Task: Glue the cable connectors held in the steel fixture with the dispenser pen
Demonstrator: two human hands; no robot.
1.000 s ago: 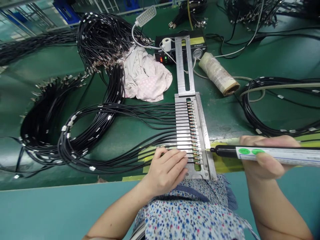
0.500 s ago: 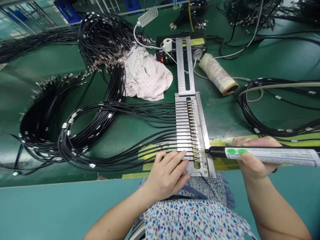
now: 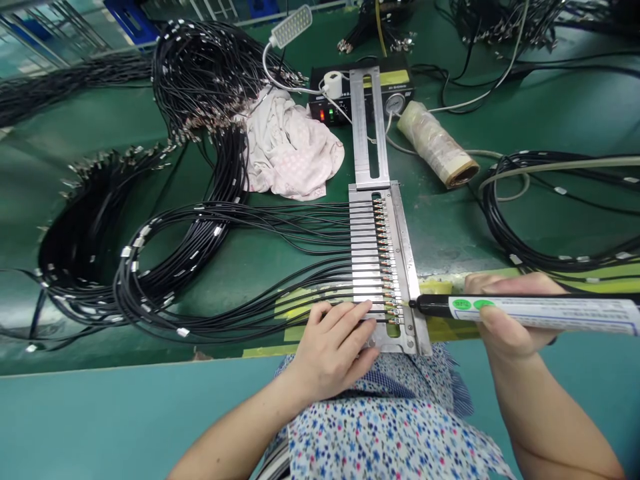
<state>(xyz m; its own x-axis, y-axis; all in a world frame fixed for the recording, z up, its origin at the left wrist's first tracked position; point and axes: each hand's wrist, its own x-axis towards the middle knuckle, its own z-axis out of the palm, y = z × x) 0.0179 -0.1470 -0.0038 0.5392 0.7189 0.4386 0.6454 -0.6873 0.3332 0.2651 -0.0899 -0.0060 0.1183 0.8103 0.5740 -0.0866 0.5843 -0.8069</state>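
A metal jig (image 3: pixel 363 253) lies across the table's front edge, with several black cables (image 3: pixel 320 273) laid side by side in it. Their small metal connectors (image 3: pixel 385 260) line up along its right part. My left hand (image 3: pixel 333 343) rests flat on the jig's lower left, fingers stretched over the nearest cables. Closed around a black dispensing syringe (image 3: pixel 540 313) with a white label and green stickers is my right hand (image 3: pixel 515 317). The syringe lies nearly level, its thin tip pointing left at the lower connectors; whether it touches them I cannot tell.
Coiled black cables (image 3: pixel 167 293) spread over the left, more cables (image 3: pixel 500 227) on the right. Behind the jig stand a black control box (image 3: pixel 360 100) with a gauge, a wrapped roll (image 3: pixel 437 145), a crumpled cloth (image 3: pixel 295 147) and a lamp (image 3: pixel 291 27).
The whole view has shifted very slightly. Both hands, the syringe and the jig keep nearly the same places relative to each other.
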